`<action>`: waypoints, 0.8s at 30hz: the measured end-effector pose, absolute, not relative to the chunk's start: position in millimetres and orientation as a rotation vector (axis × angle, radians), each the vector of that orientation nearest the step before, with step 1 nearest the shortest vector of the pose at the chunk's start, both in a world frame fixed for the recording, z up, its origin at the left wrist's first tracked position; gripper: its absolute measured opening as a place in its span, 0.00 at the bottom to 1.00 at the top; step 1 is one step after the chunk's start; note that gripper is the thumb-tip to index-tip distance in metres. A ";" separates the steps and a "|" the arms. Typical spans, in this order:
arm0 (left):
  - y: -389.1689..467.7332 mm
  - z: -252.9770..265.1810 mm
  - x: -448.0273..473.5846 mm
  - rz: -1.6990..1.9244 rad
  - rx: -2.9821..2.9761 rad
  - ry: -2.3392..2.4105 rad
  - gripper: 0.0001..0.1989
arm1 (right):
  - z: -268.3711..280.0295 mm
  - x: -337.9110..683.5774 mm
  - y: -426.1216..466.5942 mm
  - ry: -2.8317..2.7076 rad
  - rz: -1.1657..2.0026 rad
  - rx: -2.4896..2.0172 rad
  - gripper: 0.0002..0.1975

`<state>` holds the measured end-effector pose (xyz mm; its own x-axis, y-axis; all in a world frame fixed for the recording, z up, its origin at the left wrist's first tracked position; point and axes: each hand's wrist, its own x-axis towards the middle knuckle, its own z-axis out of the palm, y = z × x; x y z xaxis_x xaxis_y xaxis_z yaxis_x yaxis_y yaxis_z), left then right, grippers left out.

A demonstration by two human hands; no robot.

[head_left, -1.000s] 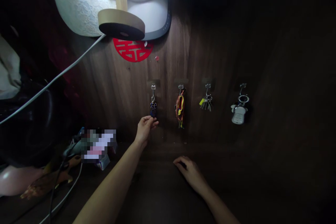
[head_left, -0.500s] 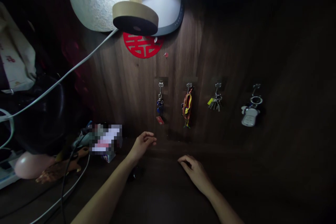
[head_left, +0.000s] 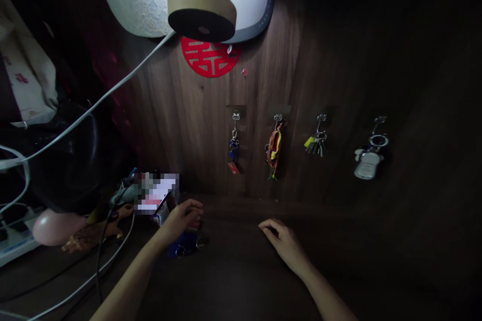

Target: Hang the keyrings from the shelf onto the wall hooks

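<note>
My left hand (head_left: 181, 218) hovers low over the desk with its fingers loosely stretched and apart, holding nothing that I can see. Just beneath and beside it lie a dark blue item (head_left: 176, 247) with metal rings and a reddish piece (head_left: 195, 224), partly covered by the hand. My right hand (head_left: 281, 242) rests further right, thumb and forefinger tips together, nothing visible between them. On the wooden panel above, key bunches hang from hooks: blue keys with a red tag (head_left: 234, 150), an orange-yellow braided keychain (head_left: 274, 151), keys with a yellow tag (head_left: 317, 144), and a grey-white fob (head_left: 367, 164).
Overhead is a round lamp-like disc (head_left: 201, 12) with a white cable (head_left: 101, 98), in front of caps (head_left: 248, 15) and a red paper cutout (head_left: 213, 62). At left lie a pink balloon-like object (head_left: 58, 228), a brown carved piece (head_left: 88, 238), cables and a blurred package (head_left: 156, 195).
My left hand has moved left and slightly down, now beside the blue item on the desk, which shows more. The right hand stays nearly in place. The view has shifted slightly.
</note>
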<state>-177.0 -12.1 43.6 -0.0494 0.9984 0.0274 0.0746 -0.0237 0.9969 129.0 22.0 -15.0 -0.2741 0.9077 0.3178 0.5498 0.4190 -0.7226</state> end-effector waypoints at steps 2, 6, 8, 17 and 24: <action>-14.3 40.2 -186.5 1.211 1.335 1.338 0.08 | -15.8 129.1 22.4 -1.961 0.627 -1.235 0.10; -19.6 34.5 -200.8 1.064 1.552 1.502 0.09 | -16.5 128.9 22.6 -1.962 0.617 -1.220 0.10; -24.5 34.4 -204.0 0.982 1.641 1.558 0.09 | -15.9 128.6 22.1 -1.962 0.617 -1.219 0.10; -50.1 32.3 -201.8 0.814 1.878 1.575 0.14 | -18.1 129.0 23.4 -1.963 0.611 -1.232 0.10; -57.6 27.5 -174.0 0.574 2.142 1.753 0.08 | -17.5 128.7 23.0 -1.968 0.602 -1.241 0.10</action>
<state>-174.0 -57.6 27.5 0.1692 0.9796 0.1080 0.8539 -0.2005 0.4802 128.7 23.0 -17.5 -0.2755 0.9043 0.3260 0.5672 0.4267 -0.7044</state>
